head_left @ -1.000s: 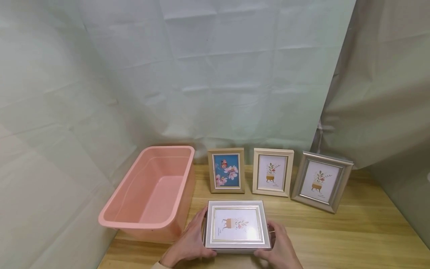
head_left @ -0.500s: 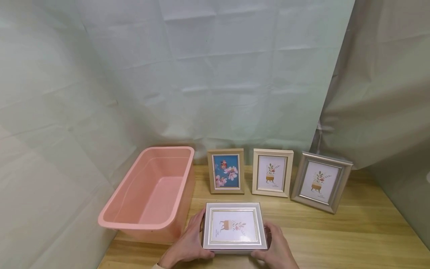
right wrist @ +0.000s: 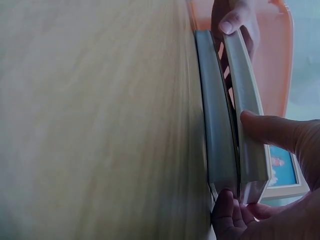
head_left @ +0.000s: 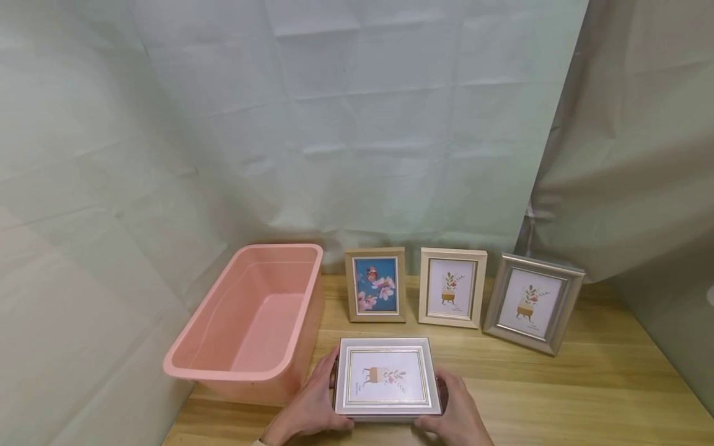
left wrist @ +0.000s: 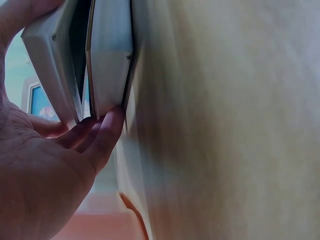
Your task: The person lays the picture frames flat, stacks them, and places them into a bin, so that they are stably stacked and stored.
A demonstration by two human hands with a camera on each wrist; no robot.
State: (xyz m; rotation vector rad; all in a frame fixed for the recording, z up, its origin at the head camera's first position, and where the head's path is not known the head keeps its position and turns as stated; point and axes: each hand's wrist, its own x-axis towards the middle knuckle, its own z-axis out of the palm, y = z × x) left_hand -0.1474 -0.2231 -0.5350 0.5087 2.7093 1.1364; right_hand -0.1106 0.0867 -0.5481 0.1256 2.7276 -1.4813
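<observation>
A silvery-white photo frame (head_left: pixel 387 376) lies face up near the front of the wooden table, its plant picture turned sideways. Beneath it is a second photo frame (right wrist: pixel 216 110), close over the table; a narrow wedge-shaped gap shows between the two in both wrist views. My left hand (head_left: pixel 315 402) grips the upper frame's left end, thumb at the near edge, with fingertips at the lower frame in the left wrist view. At the opposite end my right hand (head_left: pixel 458 412) holds the upper frame with its thumb (right wrist: pixel 267 129) on the near side, fingers reaching the lower one.
A pink plastic tub (head_left: pixel 279 365) stands on the left. Along the back stand a tan frame (head_left: pixel 377 317) with a blue blossom picture, a cream frame (head_left: pixel 449 320) and, angled at the right, a silver-grey frame (head_left: pixel 559 337). Pale cloth (head_left: pixel 357 124) hangs behind.
Both hands and the white frame between them have shifted slightly left and a little toward me. The grip looks the same; the tub and standing frames stay in place.
</observation>
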